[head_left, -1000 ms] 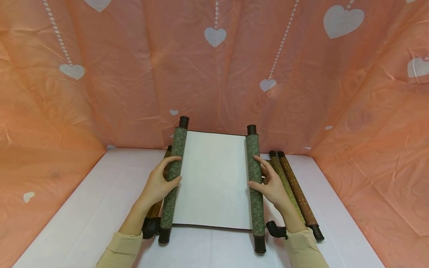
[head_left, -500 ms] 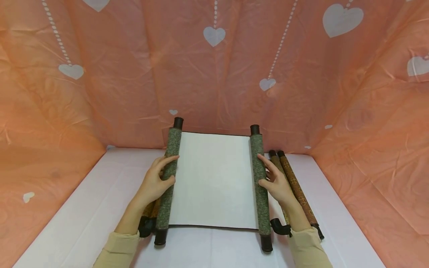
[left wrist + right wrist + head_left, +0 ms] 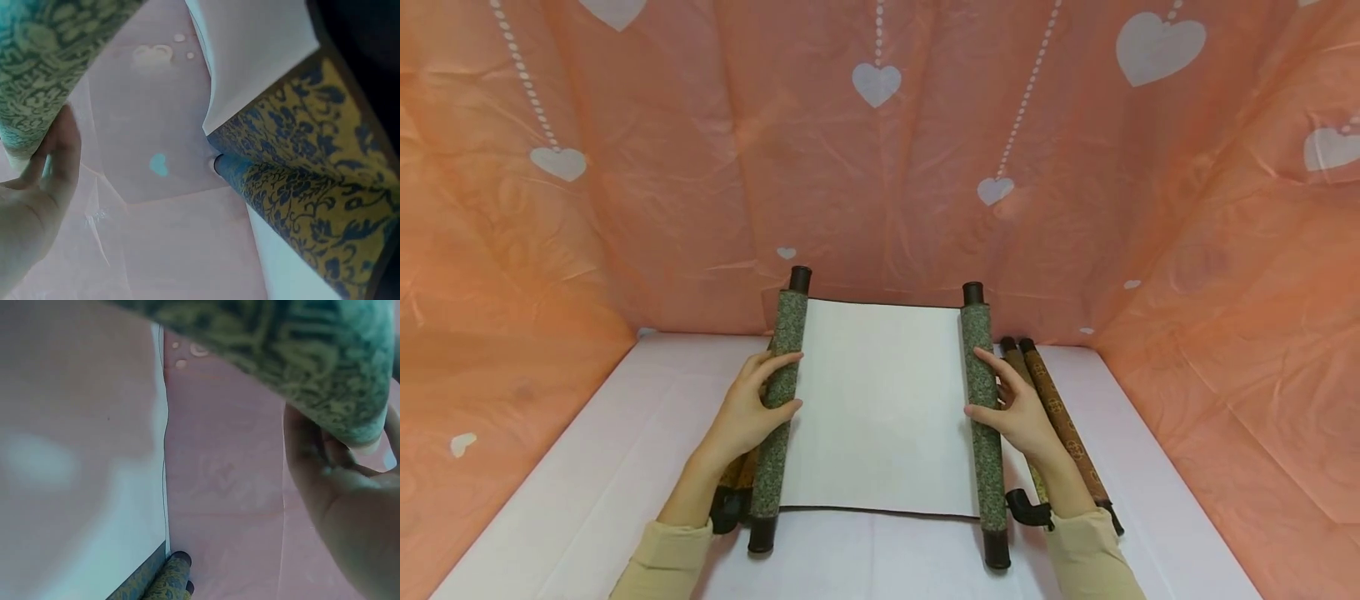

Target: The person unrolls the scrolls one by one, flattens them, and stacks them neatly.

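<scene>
A partly unrolled hanging scroll with a white sheet [image 3: 880, 408] hangs between my two hands in the head view. Its left roll [image 3: 769, 483] and right roll [image 3: 987, 475] are covered in green patterned cloth with dark end knobs. My left hand [image 3: 747, 417] grips the left roll, thumb and fingertips at its inner edge. Around the right roll my right hand [image 3: 1021, 414] curls in the same way. In the left wrist view the green roll [image 3: 50, 62] rests in the left hand's fingers. The right wrist view shows the right roll [image 3: 312, 375] above the palm.
To the right on the white table [image 3: 1120, 433] lies a brown patterned roll [image 3: 1063, 417] beside a yellowish one [image 3: 1013, 357]. Another roll, yellow with blue flowers [image 3: 312, 206], lies at left, partly behind the held scroll. Orange cloth [image 3: 880, 192] with hearts surrounds the table.
Both hands have drawn the green rolls farther apart, baring more of the white sheet. Over the last half second they have barely moved.
</scene>
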Available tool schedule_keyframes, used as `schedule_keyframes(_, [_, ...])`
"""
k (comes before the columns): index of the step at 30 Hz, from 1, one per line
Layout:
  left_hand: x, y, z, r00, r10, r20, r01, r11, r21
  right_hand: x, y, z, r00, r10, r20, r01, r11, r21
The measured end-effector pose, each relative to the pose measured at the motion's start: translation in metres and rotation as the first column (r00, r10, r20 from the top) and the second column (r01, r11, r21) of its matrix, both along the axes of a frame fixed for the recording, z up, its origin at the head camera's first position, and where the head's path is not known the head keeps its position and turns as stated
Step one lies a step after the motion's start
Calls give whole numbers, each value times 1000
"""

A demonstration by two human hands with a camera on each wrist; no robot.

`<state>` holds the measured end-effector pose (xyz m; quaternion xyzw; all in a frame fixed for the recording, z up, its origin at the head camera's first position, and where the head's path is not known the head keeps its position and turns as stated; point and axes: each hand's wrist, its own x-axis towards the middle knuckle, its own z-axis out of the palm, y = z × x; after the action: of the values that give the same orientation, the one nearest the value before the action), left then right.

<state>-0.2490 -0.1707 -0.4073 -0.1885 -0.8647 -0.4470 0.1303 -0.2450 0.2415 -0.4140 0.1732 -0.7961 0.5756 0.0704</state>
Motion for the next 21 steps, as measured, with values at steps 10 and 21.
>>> schedule_keyframes(10, [2, -4, 2, 1000, -6, -21, 6, 1000, -5, 9, 7, 6, 999, -26, 44, 28, 998, -51])
schedule_keyframes(21, [2, -15, 3, 999, -10, -52, 8, 999, -31, 7, 18, 6, 999, -39, 10, 39, 999, 22])
